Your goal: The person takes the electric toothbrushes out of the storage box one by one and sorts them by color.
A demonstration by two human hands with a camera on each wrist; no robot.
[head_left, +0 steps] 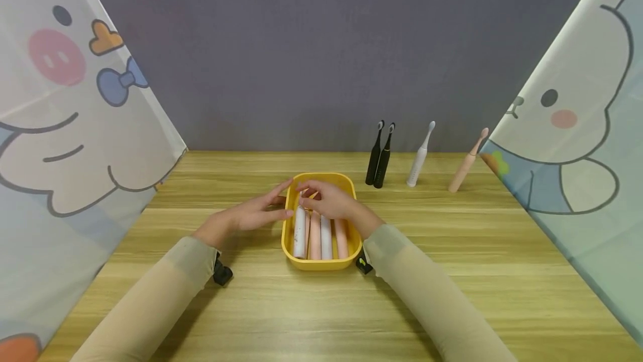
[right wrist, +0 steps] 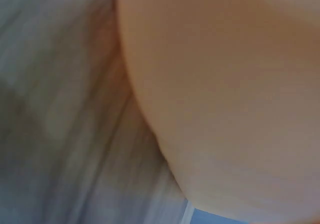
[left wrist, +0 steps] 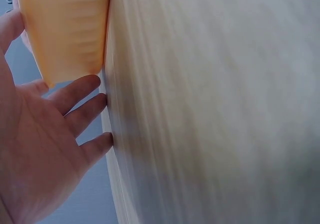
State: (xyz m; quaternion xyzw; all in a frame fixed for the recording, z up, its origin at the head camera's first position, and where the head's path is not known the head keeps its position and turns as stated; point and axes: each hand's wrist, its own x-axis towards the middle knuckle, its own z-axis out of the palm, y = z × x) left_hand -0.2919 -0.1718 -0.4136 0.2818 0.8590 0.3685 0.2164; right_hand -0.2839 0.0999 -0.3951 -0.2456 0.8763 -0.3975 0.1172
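A yellow plastic basket (head_left: 321,265) stands on the table in the head view. Inside lie several white and pink electric toothbrushes side by side, among them a speckled white toothbrush (head_left: 299,233) along the left wall. My left hand (head_left: 256,212) is at the basket's left side, its fingers spread and fairly straight; the left wrist view shows them beside the basket wall (left wrist: 70,29). My right hand (head_left: 329,199) reaches over the basket with bent fingers, near the upper end of the speckled toothbrush. Whether the fingertips pinch it is unclear. In the right wrist view the basket wall (right wrist: 225,109) fills most of the picture.
At the back right of the table, two black toothbrushes (head_left: 379,161), a white toothbrush (head_left: 418,161) and a pink toothbrush (head_left: 464,168) stand upright. A grey wall (head_left: 321,55) rises behind, with cartoon-printed curtains (head_left: 90,128) on both sides.
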